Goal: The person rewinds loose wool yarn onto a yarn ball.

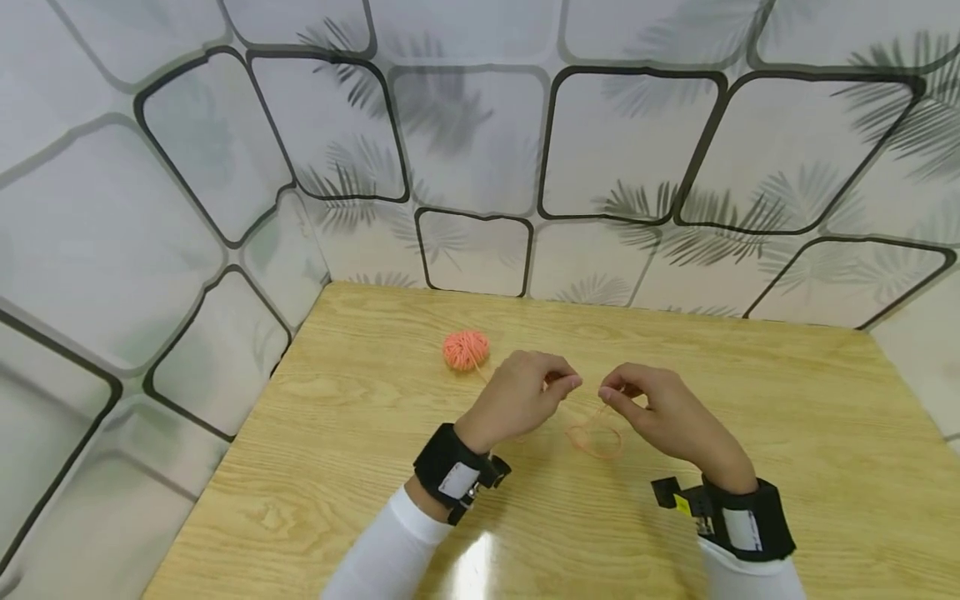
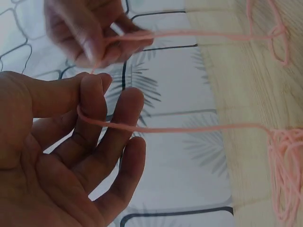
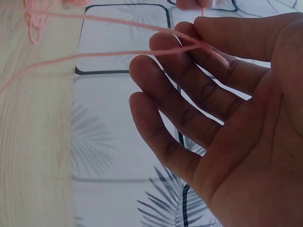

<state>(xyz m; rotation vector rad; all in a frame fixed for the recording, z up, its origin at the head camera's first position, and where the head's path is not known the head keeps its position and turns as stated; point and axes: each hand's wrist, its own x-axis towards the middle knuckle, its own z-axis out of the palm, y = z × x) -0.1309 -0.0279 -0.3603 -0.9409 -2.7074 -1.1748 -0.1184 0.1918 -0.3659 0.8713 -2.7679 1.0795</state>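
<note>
Pinching the yarn (image 2: 189,128), left hand (image 1: 517,396) and right hand (image 1: 663,412), near but apart, need light, even tension; the ball (image 1: 466,350) sits at their ten o'clock on the desk (image 1: 360,367); the stretch between fingertips is unclear.

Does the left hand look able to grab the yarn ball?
Probably yes: the yarn ball lies close by, with only a strand between, though the left hand is busy pinching that strand.
</note>
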